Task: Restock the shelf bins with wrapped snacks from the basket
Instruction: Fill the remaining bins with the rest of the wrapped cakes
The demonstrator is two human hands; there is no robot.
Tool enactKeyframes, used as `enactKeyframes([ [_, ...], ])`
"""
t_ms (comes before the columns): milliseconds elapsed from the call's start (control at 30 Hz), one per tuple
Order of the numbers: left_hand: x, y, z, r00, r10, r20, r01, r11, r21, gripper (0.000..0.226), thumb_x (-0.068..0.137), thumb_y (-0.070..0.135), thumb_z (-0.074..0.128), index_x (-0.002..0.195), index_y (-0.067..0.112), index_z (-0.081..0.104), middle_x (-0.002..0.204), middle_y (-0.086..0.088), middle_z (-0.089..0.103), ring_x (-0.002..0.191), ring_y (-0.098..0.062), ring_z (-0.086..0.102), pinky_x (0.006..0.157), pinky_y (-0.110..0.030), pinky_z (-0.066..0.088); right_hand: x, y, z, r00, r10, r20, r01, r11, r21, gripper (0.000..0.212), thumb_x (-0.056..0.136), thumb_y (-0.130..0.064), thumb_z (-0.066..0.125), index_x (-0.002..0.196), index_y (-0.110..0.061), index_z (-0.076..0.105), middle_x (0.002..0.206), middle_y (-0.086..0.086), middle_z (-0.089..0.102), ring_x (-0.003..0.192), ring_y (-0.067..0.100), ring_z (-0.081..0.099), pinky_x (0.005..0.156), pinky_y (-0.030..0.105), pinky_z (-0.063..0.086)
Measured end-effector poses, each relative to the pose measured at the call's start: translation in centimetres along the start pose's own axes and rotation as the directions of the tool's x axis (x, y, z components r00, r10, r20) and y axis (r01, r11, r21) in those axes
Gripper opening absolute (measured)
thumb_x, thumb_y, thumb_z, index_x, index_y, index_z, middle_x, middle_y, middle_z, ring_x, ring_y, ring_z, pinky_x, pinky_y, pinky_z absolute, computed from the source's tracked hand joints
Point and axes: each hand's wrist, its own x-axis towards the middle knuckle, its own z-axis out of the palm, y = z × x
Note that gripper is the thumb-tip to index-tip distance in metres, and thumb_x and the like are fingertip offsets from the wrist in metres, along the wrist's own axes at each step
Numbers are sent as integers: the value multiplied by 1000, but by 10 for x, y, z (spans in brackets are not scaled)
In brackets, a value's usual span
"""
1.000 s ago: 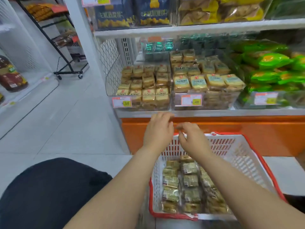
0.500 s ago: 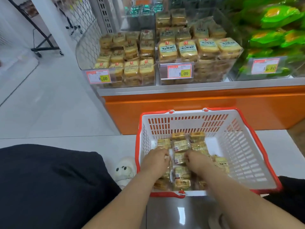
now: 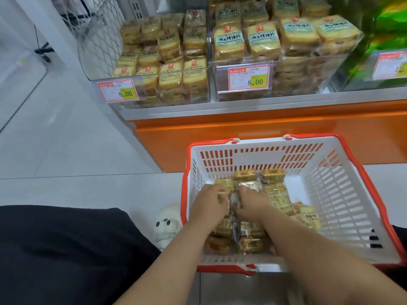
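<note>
Two hands reach down into a white basket (image 3: 343, 194) with a red rim, seen from the head camera. The left hand (image 3: 208, 206) and the right hand (image 3: 251, 204) lie side by side, nearly touching, over the packed snacks (image 3: 275, 192) on the basket floor. Each hand has its fingers curled down into the pile — the left on a gold-wrapped packet at its fingertips, the right on a clear-wrapped packet just beyond its knuckles; how firmly either packet is held cannot be told. More snacks lie under both wrists and to the right of the right hand, against the basket's side.

Beyond the hands, above an orange shelf base (image 3: 264, 133), stand two clear bins. The left bin (image 3: 154, 93) lies ahead and to the left of the left hand; the right bin (image 3: 304, 84) lies ahead of the right hand. Both are stacked with wrapped yellow snacks and carry price tags reading 8.00. Green packets (image 3: 389, 25) sit further right. Left of the left forearm — a white slipper (image 3: 166, 225) with two dark eyes and a dark trouser leg (image 3: 66, 249).
</note>
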Motion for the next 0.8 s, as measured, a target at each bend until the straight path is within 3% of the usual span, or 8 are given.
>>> enactKeyframes([
  [67, 3, -1, -6, 998, -53, -16, 52, 995, -82, 40, 94, 17, 60, 133, 23, 53, 138, 0, 48, 107, -12, 53, 77, -12, 40, -5, 2, -18, 993, 107, -38, -78, 884, 460, 35, 91, -52, 50, 110, -23, 45, 94, 0, 64, 82, 17, 63, 71, 34, 51],
  [133, 3, -1, -12, 998, -55, -27, 51, 991, -122, 53, 91, 13, 63, 140, 24, 45, 143, -2, 41, 109, -12, 51, 79, -13, 40, -10, 1, -39, 986, 167, 25, -120, 591, 798, 25, 98, -39, 45, 99, -16, 52, 90, 8, 63, 75, 19, 62, 66, 34, 51],
  [267, -8, 12, -22, 995, 72, 67, -67, 995, -70, 94, 81, 26, 77, 154, 26, 17, 156, 8, 15, 138, -19, 32, 111, -36, 37, -34, -11, -77, 986, 143, 89, -111, 155, 982, 27, 101, -23, 37, 90, -8, 57, 87, 15, 66, 81, 29, 64, 74, 44, 54],
  [367, -18, 23, -27, 984, 166, 59, -164, 985, -44, 108, 75, 36, 82, 155, 30, 9, 158, 14, 8, 144, -16, 20, 116, -40, 27, -51, -23, -92, 994, 86, 60, -70, 123, 990, 24, 99, -22, 38, 93, -8, 57, 85, 12, 63, 82, 28, 61, 78, 47, 53],
  [500, -28, 36, -39, 960, 277, -48, -278, 961, -6, 100, 75, 40, 80, 152, 31, 16, 151, 11, 21, 137, -15, 31, 111, -41, 36, -71, -41, -111, 995, 89, 41, -51, 108, 993, 23, 98, -21, 39, 90, -11, 58, 76, 6, 63, 71, 20, 60, 58, 29, 48],
  [600, -34, 43, -57, 932, 353, -82, -347, 934, 80, 94, 78, 41, 74, 152, 30, 18, 147, 10, 26, 132, -16, 37, 105, -38, 40, -85, -49, -124, 999, 53, 1, -4, 66, 998, 28, 100, -25, 40, 98, -10, 63, 82, 7, 67, 73, 18, 63, 62, 29, 51],
  [700, -36, 54, -80, 905, 420, -66, -407, 901, 151, 94, 79, 41, 71, 153, 27, 15, 149, 8, 26, 136, -18, 31, 107, -38, 36, -100, -50, -137, 993, 36, -117, 108, 190, 976, 34, 96, -41, 53, 110, -11, 61, 98, 9, 69, 83, 20, 66, 75, 37, 54],
  [800, -34, 67, -107, 887, 461, 24, -451, 855, 256, 98, 81, 43, 71, 155, 23, 9, 154, 4, 20, 139, -22, 29, 108, -38, 33, -105, -55, -152, 969, 115, -218, 180, 274, 945, 41, 86, -28, 72, 119, -12, 53, 101, 10, 63, 83, 17, 64, 74, 35, 54],
])
